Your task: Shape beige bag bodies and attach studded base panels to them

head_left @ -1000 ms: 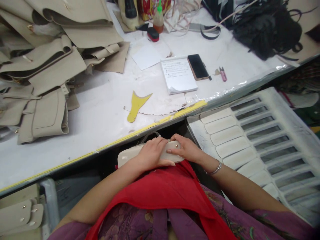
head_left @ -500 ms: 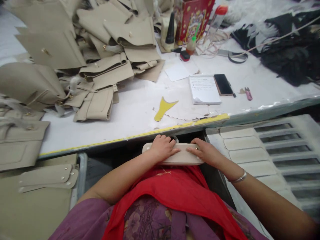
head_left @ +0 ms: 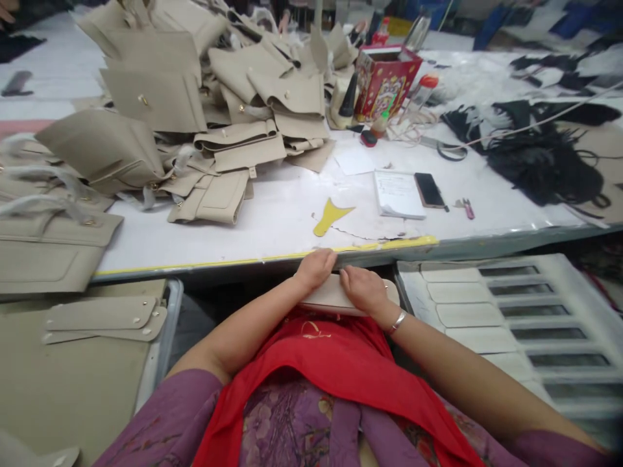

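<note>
A long beige leather strap piece (head_left: 335, 298) lies across my lap just below the table's front edge. My left hand (head_left: 317, 268) rests on its left part with fingers curled over the top. My right hand (head_left: 361, 290) presses on its middle, a metal bangle on that wrist. Both hands hold the piece, and they hide most of it.
A heap of beige bag parts (head_left: 204, 123) covers the white table's (head_left: 272, 227) back left. A yellow cut-out (head_left: 331, 217), notepad (head_left: 398, 193), phone (head_left: 430, 189) and small pink snips (head_left: 468, 208) lie near the front. A slotted white rack (head_left: 516, 311) stands at right, beige strap pieces (head_left: 102, 318) at left.
The view has tilted up and shows more of the table's far side. My hands have drawn closer together on the beige piece, the right one sliding left toward the middle.
</note>
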Action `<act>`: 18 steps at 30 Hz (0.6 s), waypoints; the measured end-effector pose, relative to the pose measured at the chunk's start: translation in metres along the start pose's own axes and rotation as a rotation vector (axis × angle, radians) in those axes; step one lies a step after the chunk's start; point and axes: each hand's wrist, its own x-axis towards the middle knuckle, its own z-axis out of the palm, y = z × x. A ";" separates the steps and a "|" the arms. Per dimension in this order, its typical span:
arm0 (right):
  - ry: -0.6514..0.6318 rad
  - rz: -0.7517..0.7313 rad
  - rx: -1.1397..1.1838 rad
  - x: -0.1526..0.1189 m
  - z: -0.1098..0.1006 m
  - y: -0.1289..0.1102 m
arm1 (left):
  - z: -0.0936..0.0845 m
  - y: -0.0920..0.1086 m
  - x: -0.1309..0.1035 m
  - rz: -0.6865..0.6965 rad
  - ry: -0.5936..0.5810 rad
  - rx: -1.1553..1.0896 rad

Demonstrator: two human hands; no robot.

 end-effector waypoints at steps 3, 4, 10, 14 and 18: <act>0.000 0.008 0.006 -0.002 0.001 0.000 | -0.002 -0.011 -0.012 0.034 0.019 0.023; -0.008 0.008 0.008 -0.001 0.001 0.000 | -0.001 -0.013 -0.016 0.058 0.001 0.030; -0.089 0.031 0.134 0.012 0.001 -0.002 | 0.004 -0.011 -0.017 -0.093 -0.069 -0.197; -0.050 0.036 0.208 0.010 -0.007 0.001 | -0.008 -0.020 -0.013 -0.183 -0.042 -0.316; 0.007 0.065 0.346 -0.008 -0.013 0.040 | -0.019 -0.049 -0.047 -0.300 -0.024 -0.556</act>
